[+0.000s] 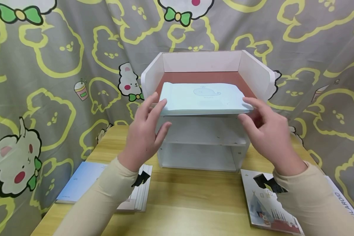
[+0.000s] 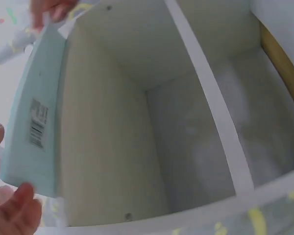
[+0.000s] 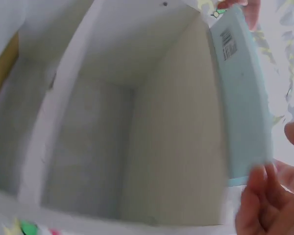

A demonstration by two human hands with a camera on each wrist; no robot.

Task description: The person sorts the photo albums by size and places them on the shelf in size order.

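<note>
A pale blue soft tissue pack (image 1: 206, 96) with a whale drawing lies across the front of the top tier of a white shelf unit (image 1: 205, 131). Its barcode side shows in the left wrist view, where the pack (image 2: 32, 122) borders the shelf board. My left hand (image 1: 144, 131) is at the pack's left end, fingers loosely bent and fingertips right at its edge, thumb lower and apart. At the opposite corner my right hand (image 1: 266, 131) pinches the pack, index finger above and thumb below. In the right wrist view, fingers (image 3: 259, 196) overlap the pack's end.
The unit's top tier has raised white sides and a reddish-brown floor (image 1: 200, 77). Below it are two compartments. A blue book (image 1: 82, 180) and several white-edged books (image 1: 141, 193) lie left on the wooden table (image 1: 177, 203). An illustrated book (image 1: 262, 203) lies right. A patterned curtain (image 1: 62, 108) surrounds the table.
</note>
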